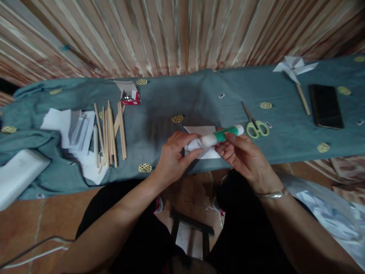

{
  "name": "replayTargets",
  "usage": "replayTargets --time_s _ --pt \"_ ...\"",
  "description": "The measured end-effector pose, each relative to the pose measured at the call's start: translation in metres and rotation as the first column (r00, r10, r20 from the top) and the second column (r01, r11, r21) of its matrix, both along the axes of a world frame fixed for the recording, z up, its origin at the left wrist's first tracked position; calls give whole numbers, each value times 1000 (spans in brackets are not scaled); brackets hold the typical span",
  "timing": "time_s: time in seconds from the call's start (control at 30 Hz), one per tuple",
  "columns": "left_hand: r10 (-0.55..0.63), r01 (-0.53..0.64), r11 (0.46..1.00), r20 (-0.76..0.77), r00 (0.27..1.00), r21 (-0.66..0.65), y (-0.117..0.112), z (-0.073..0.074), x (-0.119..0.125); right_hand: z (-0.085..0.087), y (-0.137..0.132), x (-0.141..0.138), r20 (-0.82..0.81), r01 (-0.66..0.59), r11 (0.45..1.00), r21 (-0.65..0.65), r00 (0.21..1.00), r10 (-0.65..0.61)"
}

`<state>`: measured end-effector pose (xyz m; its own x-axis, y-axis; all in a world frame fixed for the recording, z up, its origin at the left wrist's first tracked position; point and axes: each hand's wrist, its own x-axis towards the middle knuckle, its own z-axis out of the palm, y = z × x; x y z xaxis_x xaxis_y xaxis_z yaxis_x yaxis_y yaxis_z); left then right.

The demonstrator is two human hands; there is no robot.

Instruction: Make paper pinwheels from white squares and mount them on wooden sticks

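Note:
Near the front edge of the cloth-covered table lies a white paper with cut, folded flaps. My left hand pinches a curled flap of it between thumb and fingers. In my right hand is a green and white glue stick, its white end over the paper and close to my left fingertips. Whether that end touches the paper I cannot tell. To the right of the glue stick lie scissors with light green handles, blades pointing away from me.
Several wooden sticks and white paper pieces lie at the left, beside a white block. Behind them stands an open red box of shiny small items. A paper pinwheel and a dark phone lie at the right.

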<state>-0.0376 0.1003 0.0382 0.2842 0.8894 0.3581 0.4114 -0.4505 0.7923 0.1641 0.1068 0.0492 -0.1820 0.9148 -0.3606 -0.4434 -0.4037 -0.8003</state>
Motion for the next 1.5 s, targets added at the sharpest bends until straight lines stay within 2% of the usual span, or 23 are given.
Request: replayTargets --time_s 0.4,0.67,0.87,1.33,1.5 --pt "1 3 997 -48 999 78 1 2 0 1 -2 -6 30 47 999 1 998 -47" --pt "30 30 976 -271 962 215 2 2 -4 5 -3 -10 151 30 997 71 988 -40" --pt "68 33 957 -336 940 288 1 4 -5 5 -4 -21 184 36 991 130 981 -59" --pt "119 17 943 -386 915 331 -6 1 -12 -7 -11 -36 200 80 993 87 975 -96" --pt "93 14 967 -401 912 255 -3 4 -15 -6 -11 -35 239 36 991 126 969 -65"
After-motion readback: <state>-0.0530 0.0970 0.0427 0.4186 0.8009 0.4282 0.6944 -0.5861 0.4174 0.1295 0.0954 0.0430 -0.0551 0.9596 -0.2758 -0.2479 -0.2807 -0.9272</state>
